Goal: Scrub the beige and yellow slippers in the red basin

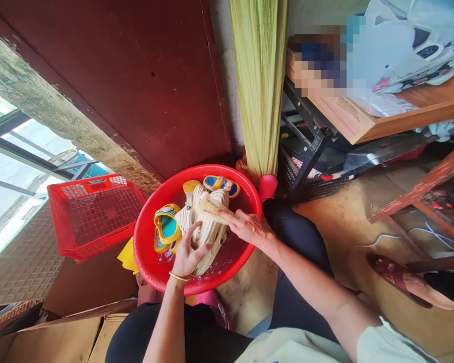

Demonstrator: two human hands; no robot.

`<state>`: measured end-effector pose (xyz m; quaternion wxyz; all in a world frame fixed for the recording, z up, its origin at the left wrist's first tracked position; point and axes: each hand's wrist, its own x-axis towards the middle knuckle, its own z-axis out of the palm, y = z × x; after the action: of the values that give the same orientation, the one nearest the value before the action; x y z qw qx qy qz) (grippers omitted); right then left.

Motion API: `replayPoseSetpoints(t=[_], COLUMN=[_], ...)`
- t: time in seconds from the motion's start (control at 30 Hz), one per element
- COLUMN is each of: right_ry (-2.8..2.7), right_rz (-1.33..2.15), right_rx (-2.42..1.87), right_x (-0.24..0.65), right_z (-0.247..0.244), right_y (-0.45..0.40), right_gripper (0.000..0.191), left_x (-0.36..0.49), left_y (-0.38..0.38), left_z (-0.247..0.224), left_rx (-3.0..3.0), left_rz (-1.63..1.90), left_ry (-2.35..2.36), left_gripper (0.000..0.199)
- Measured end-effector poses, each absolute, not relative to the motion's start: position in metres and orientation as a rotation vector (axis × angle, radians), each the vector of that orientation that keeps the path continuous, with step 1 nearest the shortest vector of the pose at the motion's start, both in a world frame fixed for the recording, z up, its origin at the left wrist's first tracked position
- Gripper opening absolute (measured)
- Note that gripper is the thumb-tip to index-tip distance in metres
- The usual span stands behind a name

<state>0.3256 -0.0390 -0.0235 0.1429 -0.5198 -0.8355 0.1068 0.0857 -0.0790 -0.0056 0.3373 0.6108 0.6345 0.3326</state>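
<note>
A red basin of water holds several shoes. White shoes lie in its middle, with my left hand resting against their near side, thumb and fingers apart. From the right, my right hand grips a pale bristled brush, which touches the top of the white shoes. Yellow and teal shoes sit at the basin's left side. A blue and yellow slipper rests near the far rim, beside a yellow sole.
To the left stands a red plastic crate, with cardboard below it. A maroon door and a green curtain are beyond the basin. A wooden table stands at right, near another person's sandalled foot.
</note>
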Motion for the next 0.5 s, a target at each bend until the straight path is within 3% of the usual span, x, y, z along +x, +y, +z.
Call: replayPoseSetpoints(t=[0.13, 0.27, 0.37, 0.5], right_ry=[-2.326, -2.516, -2.691, -2.57], right_rz=[0.345, 0.407, 0.493, 0.525], right_rx=[-1.791, -1.594, -1.429, -1.734], right_x=[0.34, 0.332, 0.325, 0.329], right_z=[-0.014, -0.015, -0.019, -0.02], right_y=[-0.021, -0.041, -0.051, -0.025], right_gripper=[0.053, 0.055, 0.057, 0.057], left_x=[0.086, 0.085, 0.083, 0.075], left_y=[-0.086, -0.092, -0.097, -0.101], left_z=[-0.014, -0.026, -0.03, -0.03], left_rx=[1.955, 2.161, 2.298, 2.38], left_rz=[0.714, 0.605, 0.511, 0.51], left_ry=[1.767, 1.883, 1.935, 1.906], left_gripper=[0.094, 0.113, 0.115, 0.113])
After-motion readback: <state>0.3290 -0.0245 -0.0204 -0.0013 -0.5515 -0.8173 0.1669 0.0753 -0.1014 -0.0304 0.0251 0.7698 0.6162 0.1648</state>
